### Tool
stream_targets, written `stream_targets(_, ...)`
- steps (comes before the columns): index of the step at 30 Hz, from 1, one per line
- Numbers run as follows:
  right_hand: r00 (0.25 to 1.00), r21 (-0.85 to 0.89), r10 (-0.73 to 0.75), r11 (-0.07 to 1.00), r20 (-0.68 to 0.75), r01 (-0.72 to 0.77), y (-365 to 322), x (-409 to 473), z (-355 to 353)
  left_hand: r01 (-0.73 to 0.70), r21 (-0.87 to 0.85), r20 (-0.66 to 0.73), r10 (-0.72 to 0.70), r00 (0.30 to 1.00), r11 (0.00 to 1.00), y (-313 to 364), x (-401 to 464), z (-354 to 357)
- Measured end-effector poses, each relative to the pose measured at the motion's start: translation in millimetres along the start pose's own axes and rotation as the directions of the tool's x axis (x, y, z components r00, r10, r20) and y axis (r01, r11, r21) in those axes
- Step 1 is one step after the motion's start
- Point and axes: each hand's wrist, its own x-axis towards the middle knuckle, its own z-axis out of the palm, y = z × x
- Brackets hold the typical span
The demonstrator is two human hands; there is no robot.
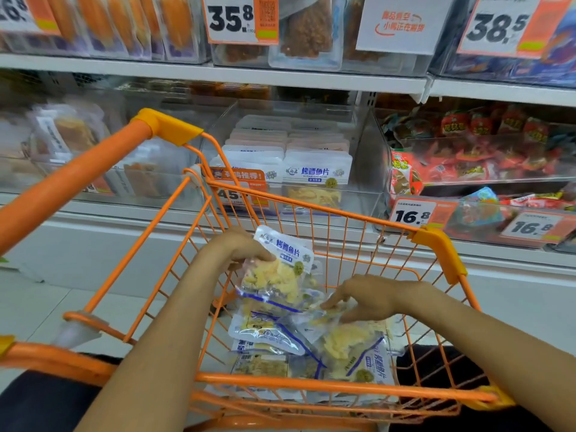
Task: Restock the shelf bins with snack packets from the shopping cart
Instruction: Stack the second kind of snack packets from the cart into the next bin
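Observation:
Both my arms reach down into an orange wire shopping cart. My left hand holds an upright white-and-blue fish-slice packet by its left edge, lifted above the pile. My right hand lies low in the cart, its fingers touching another packet on top of the pile. Several more of the same packets lie flat on the cart floor. Straight ahead, a clear shelf bin holds rows of the same packets.
The cart's orange handle bar crosses the left foreground. A clear bin of red snack packs stands to the right, and bins of pale packets to the left. Price tags hang on the bin fronts. An upper shelf runs above.

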Motion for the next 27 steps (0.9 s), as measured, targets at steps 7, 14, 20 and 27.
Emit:
stream_targets(7,0.832,0.428,0.104,0.888,-0.545,0.169,-14.3,2.3,-19.4,-0.002,-0.142,0.117,0.019,0.993,0.99,-1.6,-0.4,0.6)
stream_targets(14,0.73,0.549,0.191,0.784,-0.656,0.289,-22.7,3.4,-22.3,-0.027,-0.251,0.22,0.084,0.972,0.968,0.0,-11.0,-15.2)
stream_targets(20,0.753,0.786,0.306,0.451,-0.582,0.424,-28.9,-10.0,-36.3,-0.109,-0.353,0.12,0.161,0.98,0.929,8.3,-23.1,-31.1)
stream_targets(27,0.72,0.857,0.464,0.285,-0.516,0.43,-34.1,-12.3,-33.6,-0.26,-0.382,0.076,0.311,0.948,0.887,16.4,-32.6,-18.3)
